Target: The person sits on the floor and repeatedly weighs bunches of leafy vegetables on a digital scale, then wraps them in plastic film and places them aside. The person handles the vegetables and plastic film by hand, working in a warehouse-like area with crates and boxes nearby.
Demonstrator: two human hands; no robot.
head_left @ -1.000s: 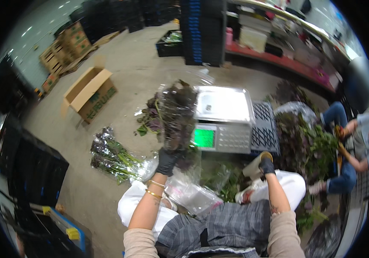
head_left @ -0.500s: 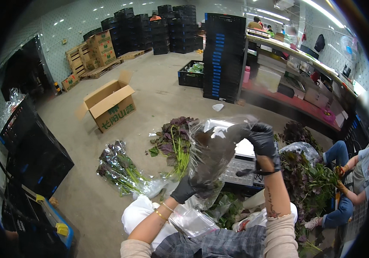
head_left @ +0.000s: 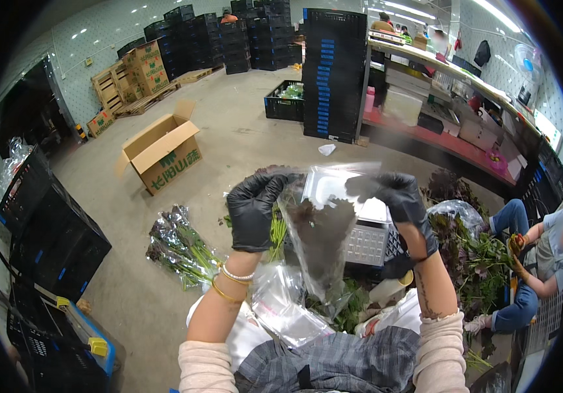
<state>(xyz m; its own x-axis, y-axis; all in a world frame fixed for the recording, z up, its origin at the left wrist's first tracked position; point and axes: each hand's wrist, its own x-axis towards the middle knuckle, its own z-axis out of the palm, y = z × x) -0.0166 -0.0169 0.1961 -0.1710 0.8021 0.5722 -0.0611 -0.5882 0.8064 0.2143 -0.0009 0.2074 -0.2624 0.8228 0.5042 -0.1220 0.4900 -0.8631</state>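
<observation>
Two black-gloved hands are holding one clear bag [head_left: 321,262] of dark purple leaves [head_left: 323,229] up in front of the scale [head_left: 367,245], on the wearer's side of it and overlapping its left part in view; whether bag and scale are touching is not showing. The left hand [head_left: 255,211], left of the scale, is closing its fingers on the bag's upper left edge. The right hand [head_left: 405,203], over the scale's right side, is gripping the upper right edge; its fingertips are blurring, so the exact pinch is not resolving. Leaves are filling the upper and middle part, while the bag is tapering downward. Handling judgement: both hands are best gripping film only, keeping leaves out of the pinch, holding the two corners level and pulling evenly so the mouth is staying flat; uneven tension would be risking a crease or a tear in the thin film. Letting the leaves hang by their own weight, without squeezing, is probably sparing them bruises. Left of the scale, a bagged bunch [head_left: 183,249] is lying on the floor; nearer the wearer than the scale, flat clear bags [head_left: 288,314] are resting beside loose green leaves [head_left: 353,308]. Right of the scale, a co-worker [head_left: 543,262] is handling leafy stems [head_left: 485,259].
</observation>
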